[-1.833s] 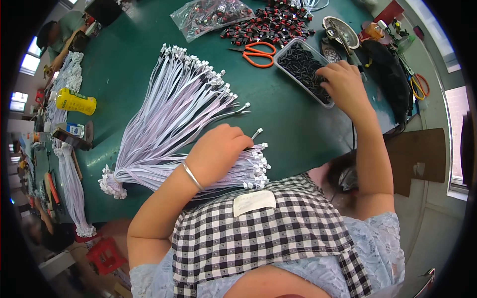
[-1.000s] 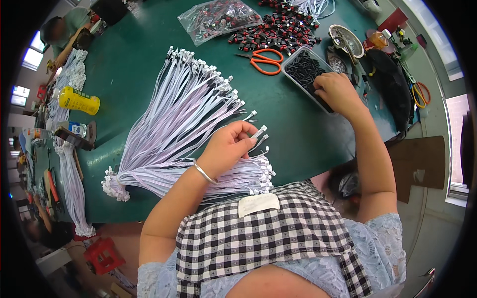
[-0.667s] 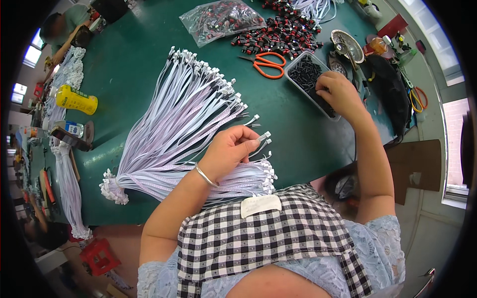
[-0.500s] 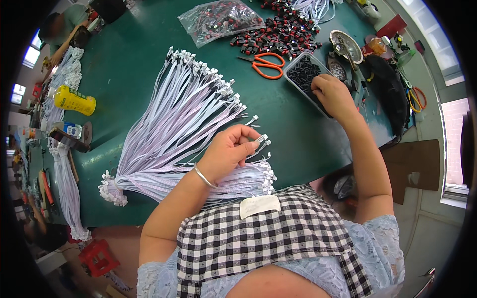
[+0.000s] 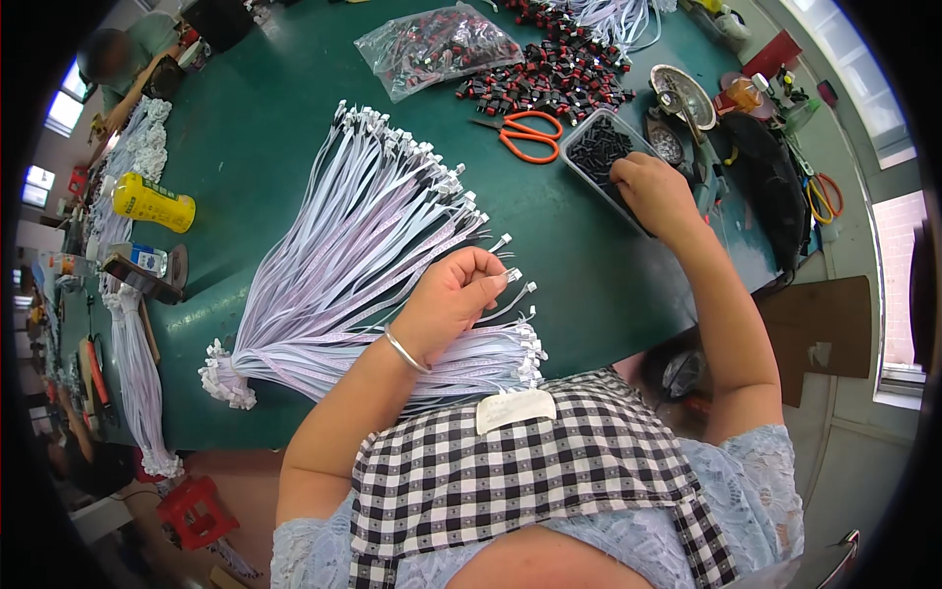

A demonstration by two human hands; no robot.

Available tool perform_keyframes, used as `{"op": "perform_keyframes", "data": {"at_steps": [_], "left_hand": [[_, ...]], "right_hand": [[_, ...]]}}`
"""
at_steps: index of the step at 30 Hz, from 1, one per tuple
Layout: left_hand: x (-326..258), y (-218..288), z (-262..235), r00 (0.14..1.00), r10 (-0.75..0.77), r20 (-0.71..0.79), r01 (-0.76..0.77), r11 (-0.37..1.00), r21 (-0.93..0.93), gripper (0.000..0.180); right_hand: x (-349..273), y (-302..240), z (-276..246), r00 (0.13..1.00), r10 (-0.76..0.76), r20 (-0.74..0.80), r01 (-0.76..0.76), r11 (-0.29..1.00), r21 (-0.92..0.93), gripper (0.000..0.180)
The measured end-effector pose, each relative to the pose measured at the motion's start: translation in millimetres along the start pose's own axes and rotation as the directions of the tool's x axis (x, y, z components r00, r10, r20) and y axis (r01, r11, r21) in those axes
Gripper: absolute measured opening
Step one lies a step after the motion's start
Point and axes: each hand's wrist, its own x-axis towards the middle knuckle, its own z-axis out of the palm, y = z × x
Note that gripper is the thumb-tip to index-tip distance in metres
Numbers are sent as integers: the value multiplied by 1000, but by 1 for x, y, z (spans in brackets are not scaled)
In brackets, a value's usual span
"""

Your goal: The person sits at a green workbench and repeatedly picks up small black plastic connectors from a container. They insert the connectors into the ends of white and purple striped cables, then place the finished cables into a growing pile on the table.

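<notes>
My left hand [image 5: 457, 302], with a bangle on its wrist, pinches the end of a flat white cable just behind its small white connector [image 5: 512, 276]. Under and around it a large bundle of flat white cables [image 5: 304, 265] fans out across the table, gathered at its lower left end, with white connectors at the spread ends. My right hand [image 5: 655, 191] reaches into a clear plastic box [image 5: 572, 169] of short black tube-like pieces [image 5: 599, 145]. Its fingers are bent together among the pieces; the fingertips are partly hidden, so what they hold is unclear.
Orange-handled scissors [image 5: 531, 136] lie left of the box. Behind them are a heap of black-and-red parts [image 5: 559, 74] and a clear bag [image 5: 437, 49] of them. A metal bowl [image 5: 684, 95] stands at right, a yellow bottle [image 5: 154, 202] at left. Another person [image 5: 137, 59] sits far left.
My right hand has shifted very slightly left and stays at the box. The connector ends beside my left fingertips have moved a little; the left hand keeps its pinch.
</notes>
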Motion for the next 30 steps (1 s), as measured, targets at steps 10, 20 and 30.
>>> {"op": "perform_keyframes", "data": {"at_steps": [10,20,30], "left_hand": [[2,-8,3,998,63,-11,-61,992,106,10],[-1,-1,3,997,70,28,-73,989,128,25],[0,-4,2,995,98,18,-98,995,9,22]], "right_hand": [[1,6,-10,997,72,-18,-69,989,130,17],[-2,7,-19,999,-12,-48,21,983,184,9],[-7,0,-27,997,-56,-55,62,991,118,17]]}}
